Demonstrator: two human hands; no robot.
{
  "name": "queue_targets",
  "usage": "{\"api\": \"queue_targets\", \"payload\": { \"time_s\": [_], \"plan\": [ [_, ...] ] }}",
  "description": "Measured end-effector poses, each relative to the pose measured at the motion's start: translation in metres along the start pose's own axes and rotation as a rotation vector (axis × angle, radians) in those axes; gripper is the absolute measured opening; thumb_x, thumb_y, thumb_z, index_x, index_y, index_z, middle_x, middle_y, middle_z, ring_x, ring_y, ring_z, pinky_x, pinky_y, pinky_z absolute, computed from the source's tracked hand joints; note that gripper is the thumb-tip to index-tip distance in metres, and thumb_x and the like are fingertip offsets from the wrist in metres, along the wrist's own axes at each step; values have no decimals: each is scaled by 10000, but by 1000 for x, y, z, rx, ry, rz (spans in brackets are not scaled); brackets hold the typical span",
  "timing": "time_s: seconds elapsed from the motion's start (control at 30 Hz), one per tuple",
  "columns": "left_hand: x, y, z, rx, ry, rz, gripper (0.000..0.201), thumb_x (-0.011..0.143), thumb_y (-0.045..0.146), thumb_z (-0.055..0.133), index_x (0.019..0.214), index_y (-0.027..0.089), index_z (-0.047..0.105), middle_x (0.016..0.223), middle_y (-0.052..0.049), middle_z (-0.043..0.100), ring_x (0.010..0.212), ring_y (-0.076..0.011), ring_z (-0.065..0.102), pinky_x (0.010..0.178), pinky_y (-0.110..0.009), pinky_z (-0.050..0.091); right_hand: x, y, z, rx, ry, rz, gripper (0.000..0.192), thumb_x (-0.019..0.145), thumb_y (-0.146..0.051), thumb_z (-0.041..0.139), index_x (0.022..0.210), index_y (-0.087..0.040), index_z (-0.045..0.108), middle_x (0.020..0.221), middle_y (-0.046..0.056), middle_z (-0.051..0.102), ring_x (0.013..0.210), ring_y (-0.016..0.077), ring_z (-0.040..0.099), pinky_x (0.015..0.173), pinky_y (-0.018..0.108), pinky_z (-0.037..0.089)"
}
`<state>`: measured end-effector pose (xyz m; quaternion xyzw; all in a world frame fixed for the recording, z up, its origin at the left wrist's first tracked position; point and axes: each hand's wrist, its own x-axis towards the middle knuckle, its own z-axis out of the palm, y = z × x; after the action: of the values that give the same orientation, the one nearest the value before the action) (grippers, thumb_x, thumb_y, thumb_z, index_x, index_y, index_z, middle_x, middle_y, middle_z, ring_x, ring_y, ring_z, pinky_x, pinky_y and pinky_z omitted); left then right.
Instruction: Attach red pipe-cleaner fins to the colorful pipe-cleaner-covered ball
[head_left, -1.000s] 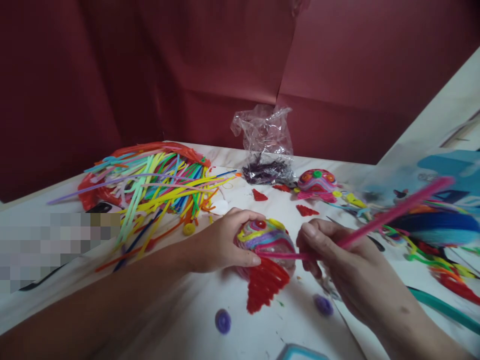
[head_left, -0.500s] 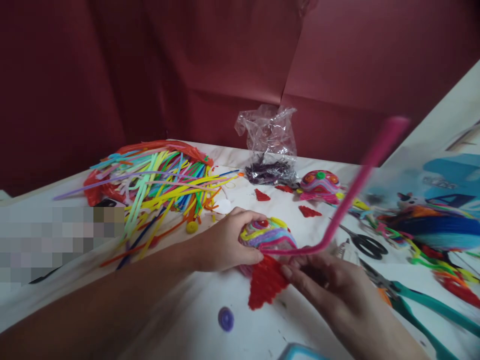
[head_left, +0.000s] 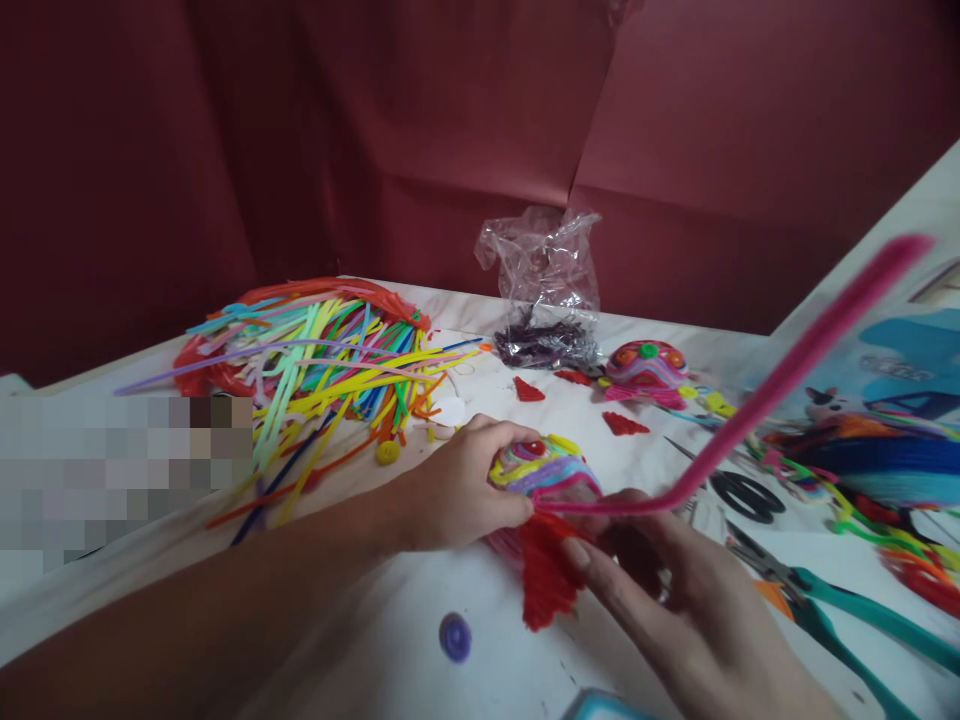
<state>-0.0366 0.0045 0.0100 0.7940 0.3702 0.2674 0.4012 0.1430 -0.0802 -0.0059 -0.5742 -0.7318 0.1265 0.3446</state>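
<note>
My left hand (head_left: 480, 480) is closed round a fish-shaped figure (head_left: 555, 472) made of coiled pipe cleaners in yellow, blue, purple and pink, with a red spot on top. A red ridged triangular fin (head_left: 546, 585) hangs from its near side. My right hand (head_left: 664, 590) pinches this fin by its right edge, thumb in front; the other fingertips are partly hidden. From the figure a long pink pipe cleaner (head_left: 787, 375) runs over my right fingers, then bends up to the right. A purple coiled disc (head_left: 455, 637) lies on the table nearer to me.
At left lies a heap of coloured pipe cleaners (head_left: 352, 370) on a red bag. A clear bag (head_left: 544, 290) stands at the back, near a second pink figure (head_left: 646, 370) and loose red triangles (head_left: 625, 424). Black-handled scissors (head_left: 746, 497) and green-handled pliers (head_left: 862, 605) lie at right.
The pink pipe cleaner's free end has swung right and lower. The red fin has turned to hang more steeply, with my right thumb still on it. The whole view has shifted slightly.
</note>
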Motion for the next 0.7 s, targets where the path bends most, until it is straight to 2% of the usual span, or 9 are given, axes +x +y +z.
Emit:
{"api": "queue_targets", "payload": {
  "time_s": [0.07,0.17,0.23,0.33,0.5,0.6,0.7],
  "plan": [
    [0,0,0,3,10,-17,514,679,170,576,1191,147,540,1180,-104,529,1065,-234,539,943,-354,414,-3,3,-4,-78,28,-162,191,902,-330,435,806,-215,553,689,13,610,538,138,574,450,208,474],
    [1,0,0,14,24,-23,498,676,160,557,1174,170,572,1145,-86,544,1037,-228,544,941,-355,408,-8,13,-6,-260,102,-397,96,876,-208,442,901,-215,535,827,54,602,655,152,613,512,202,517],
    [1,1,0,37,32,-12,498,692,180,557,1190,176,567,1163,-88,537,1054,-233,536,950,-360,401,-11,20,-5,-409,143,-504,177,857,-212,476,1024,-201,533,901,100,588,702,188,630,457,213,515],
    [-1,5,1,108,42,-8,496,735,210,542,1228,152,542,1189,-114,521,1042,-238,540,939,-366,413,-12,28,-2,-569,129,-594,366,839,-251,507,1198,-183,496,877,124,561,626,210,617,326,214,450],
    [-5,9,3,161,46,15,480,759,182,541,1236,123,542,1125,-126,529,1018,-233,543,929,-358,423,-11,34,3,-534,126,-563,427,826,-157,447,1244,-235,488,840,100,510,586,188,569,355,230,451],
    [-5,8,5,157,58,38,461,761,198,565,1218,134,561,1094,-119,537,1014,-227,543,937,-354,415,-10,38,5,-334,129,-482,433,832,-134,478,1231,-299,514,855,72,502,635,182,563,435,245,464],
    [-4,6,5,178,75,40,447,762,202,574,1202,125,565,1103,-121,540,1011,-222,545,944,-350,410,-8,38,5,-136,116,-391,438,847,-122,482,1211,-363,519,972,60,503,782,195,578,575,268,495]
  ]
}}
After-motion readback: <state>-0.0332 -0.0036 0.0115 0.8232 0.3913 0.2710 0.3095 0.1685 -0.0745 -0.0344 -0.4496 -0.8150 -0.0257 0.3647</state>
